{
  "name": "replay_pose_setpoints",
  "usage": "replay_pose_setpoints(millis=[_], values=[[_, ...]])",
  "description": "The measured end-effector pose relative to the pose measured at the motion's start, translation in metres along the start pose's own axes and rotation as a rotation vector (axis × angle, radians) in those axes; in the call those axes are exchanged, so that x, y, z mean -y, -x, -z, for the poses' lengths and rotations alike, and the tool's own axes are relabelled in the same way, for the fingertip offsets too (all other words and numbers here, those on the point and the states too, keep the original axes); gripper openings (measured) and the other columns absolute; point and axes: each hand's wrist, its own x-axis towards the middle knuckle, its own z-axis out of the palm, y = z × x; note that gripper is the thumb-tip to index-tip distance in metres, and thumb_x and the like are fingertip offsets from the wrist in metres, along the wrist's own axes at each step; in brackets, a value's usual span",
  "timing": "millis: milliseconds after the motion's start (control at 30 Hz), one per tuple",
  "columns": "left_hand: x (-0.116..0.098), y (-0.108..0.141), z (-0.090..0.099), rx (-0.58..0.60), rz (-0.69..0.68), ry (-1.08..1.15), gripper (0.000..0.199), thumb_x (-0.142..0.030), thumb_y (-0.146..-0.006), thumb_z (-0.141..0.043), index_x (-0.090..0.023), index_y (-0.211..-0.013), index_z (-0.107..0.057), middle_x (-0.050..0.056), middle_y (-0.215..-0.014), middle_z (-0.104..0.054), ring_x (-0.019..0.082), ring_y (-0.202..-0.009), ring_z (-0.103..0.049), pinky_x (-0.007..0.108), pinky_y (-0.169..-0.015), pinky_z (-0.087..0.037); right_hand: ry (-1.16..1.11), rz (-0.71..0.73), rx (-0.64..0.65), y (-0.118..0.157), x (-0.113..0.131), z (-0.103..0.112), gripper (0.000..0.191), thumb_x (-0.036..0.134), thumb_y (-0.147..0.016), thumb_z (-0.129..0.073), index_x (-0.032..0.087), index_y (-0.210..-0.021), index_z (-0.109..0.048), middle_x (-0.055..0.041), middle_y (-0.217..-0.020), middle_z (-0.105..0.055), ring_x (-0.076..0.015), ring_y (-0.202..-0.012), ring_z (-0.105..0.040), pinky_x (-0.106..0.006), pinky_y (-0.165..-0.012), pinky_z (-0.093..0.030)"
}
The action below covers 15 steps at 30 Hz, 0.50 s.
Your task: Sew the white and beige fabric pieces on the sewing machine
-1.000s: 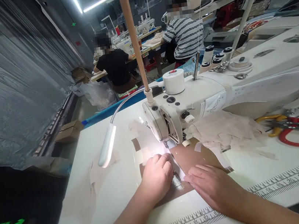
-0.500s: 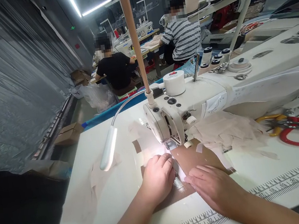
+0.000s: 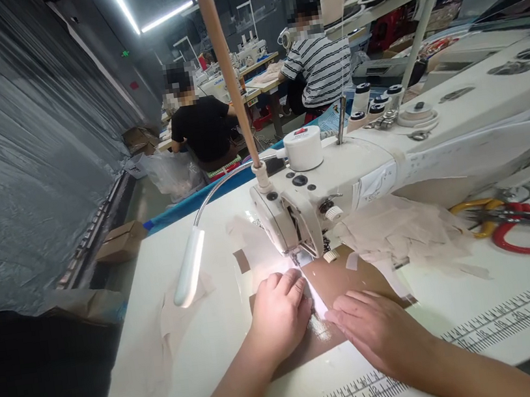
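Note:
A narrow strip of pale fabric [image 3: 317,301] lies under the sewing machine's needle area [image 3: 295,260], washed out by the lamp light. My left hand [image 3: 281,311] rests on its left side just in front of the presser foot, fingers curled together and pressing down. Lower right, my right hand [image 3: 376,324] pinches the near end of the strip between thumb and fingers. Beneath both hands is a brown sheet [image 3: 311,353] on the white table. Another brown panel [image 3: 343,279] with tape on it sits right of the strip. The needle tip is too small to make out.
A gooseneck lamp [image 3: 190,268] arches over the left side. Crumpled beige fabric [image 3: 402,228] lies under the machine arm, beside red-handled scissors [image 3: 527,237] and a yellow-handled tool [image 3: 476,211]. A printed ruler [image 3: 517,311] runs along the front edge. Two people sit at machines beyond.
The view has shifted slightly. Both hands keep nearly the same places on the fabric strip, with only a tiny movement of the left fingers.

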Motion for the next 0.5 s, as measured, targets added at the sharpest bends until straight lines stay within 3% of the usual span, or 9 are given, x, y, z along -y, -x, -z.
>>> replay_pose_setpoints(millis=[300, 500], values=[[0.012, -0.001, 0.003, 0.084, -0.009, 0.015, 0.039, -0.030, -0.089, -0.052, -0.015, -0.125, -0.056, 0.011, -0.131, -0.056, 0.028, -0.100, -0.053, 0.046, -0.085, -0.050, 0.045, -0.032, 0.091, -0.008, -0.004, 0.002, 0.026, 0.003, -0.081, -0.040, 0.018, -0.086, -0.061, -0.0037, -0.074, -0.055, -0.0185, -0.066, -0.042, -0.032, -0.061, -0.028], [0.010, -0.005, 0.016, 0.109, -0.065, 0.003, 0.034, -0.022, -0.088, -0.050, -0.014, -0.121, -0.056, 0.012, -0.127, -0.058, 0.025, -0.092, -0.055, 0.042, -0.080, -0.052, 0.069, -0.020, 0.141, -0.014, -0.008, 0.002, 0.021, 0.004, -0.081, -0.042, 0.018, -0.079, -0.057, -0.0036, -0.073, -0.054, -0.0183, -0.066, -0.044, -0.032, -0.061, -0.028]])
